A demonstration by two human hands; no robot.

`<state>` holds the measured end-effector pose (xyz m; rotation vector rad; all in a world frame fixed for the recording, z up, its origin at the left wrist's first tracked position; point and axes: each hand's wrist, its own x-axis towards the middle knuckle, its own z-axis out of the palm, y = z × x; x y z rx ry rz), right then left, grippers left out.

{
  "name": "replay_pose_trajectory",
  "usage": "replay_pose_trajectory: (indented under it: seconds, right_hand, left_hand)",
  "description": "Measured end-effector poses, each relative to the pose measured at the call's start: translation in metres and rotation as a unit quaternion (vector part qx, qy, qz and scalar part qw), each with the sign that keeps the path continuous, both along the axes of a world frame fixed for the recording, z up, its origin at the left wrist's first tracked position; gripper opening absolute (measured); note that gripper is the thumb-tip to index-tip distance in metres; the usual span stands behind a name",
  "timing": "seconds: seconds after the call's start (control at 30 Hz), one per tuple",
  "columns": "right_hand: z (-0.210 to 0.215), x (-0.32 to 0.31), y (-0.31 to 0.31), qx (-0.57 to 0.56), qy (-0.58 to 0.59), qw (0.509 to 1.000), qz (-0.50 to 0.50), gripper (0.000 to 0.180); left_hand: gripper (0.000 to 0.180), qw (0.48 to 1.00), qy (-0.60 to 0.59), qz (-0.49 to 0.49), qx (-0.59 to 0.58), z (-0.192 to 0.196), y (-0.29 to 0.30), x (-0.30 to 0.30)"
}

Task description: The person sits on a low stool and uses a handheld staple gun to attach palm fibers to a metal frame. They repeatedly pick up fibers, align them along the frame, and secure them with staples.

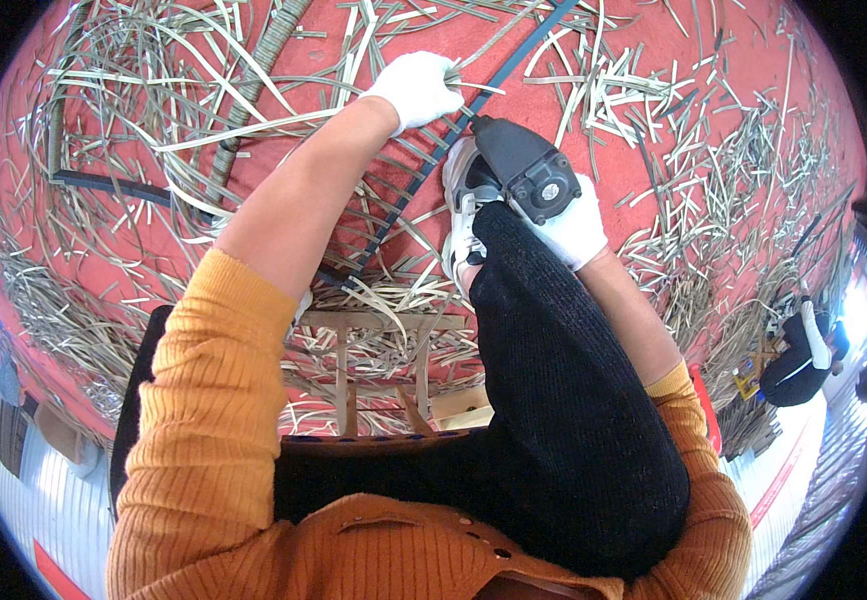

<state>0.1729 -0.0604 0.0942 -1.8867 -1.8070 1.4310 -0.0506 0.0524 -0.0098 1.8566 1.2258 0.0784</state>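
In a white glove, my left hand (415, 92) is closed on a flat beige-grey weaving strip (483, 88) beside a dark metal bar (525, 45). My right hand (575, 228), also gloved, grips a black air stapler (521, 160). The stapler's nose is at the bar, just below my left fingers; whether it touches cannot be made out. Short strip ends cross the lower part of the bar at intervals. My shoe (465, 205) is close to the bar, partly covered by the stapler.
Loose strips (613, 90) litter the red floor (423, 190). A frame with a strip-wrapped pole (253, 90) and a dark lower bar (133, 188) lies at left. Below are a wooden stool-like frame (383, 322) and my bent knee (593, 400). Another person (798, 355) is at far right.
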Motion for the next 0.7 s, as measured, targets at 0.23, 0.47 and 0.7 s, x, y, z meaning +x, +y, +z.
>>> replay_pose_trajectory:
  seconds: [0.23,0.47,0.7]
  right_hand:
    - [-0.0036,-0.0013,0.0010,0.006,-0.023,1.000,0.012,0.027]
    - [-0.0031,-0.0043,0.0027,0.011,-0.012,1.000,-0.007,0.029]
    - [-0.0015,-0.0063,0.0095,0.023,-0.091,0.995,0.035,0.035]
  left_hand:
    - [0.035,1.000,0.003,-0.007,-0.010,-0.0006,0.0017,0.0012]
    - [0.035,1.000,0.001,-0.004,-0.006,-0.0034,0.0008,0.0014]
    - [0.035,0.993,-0.047,0.025,-0.102,-0.0022,0.0033,-0.0055]
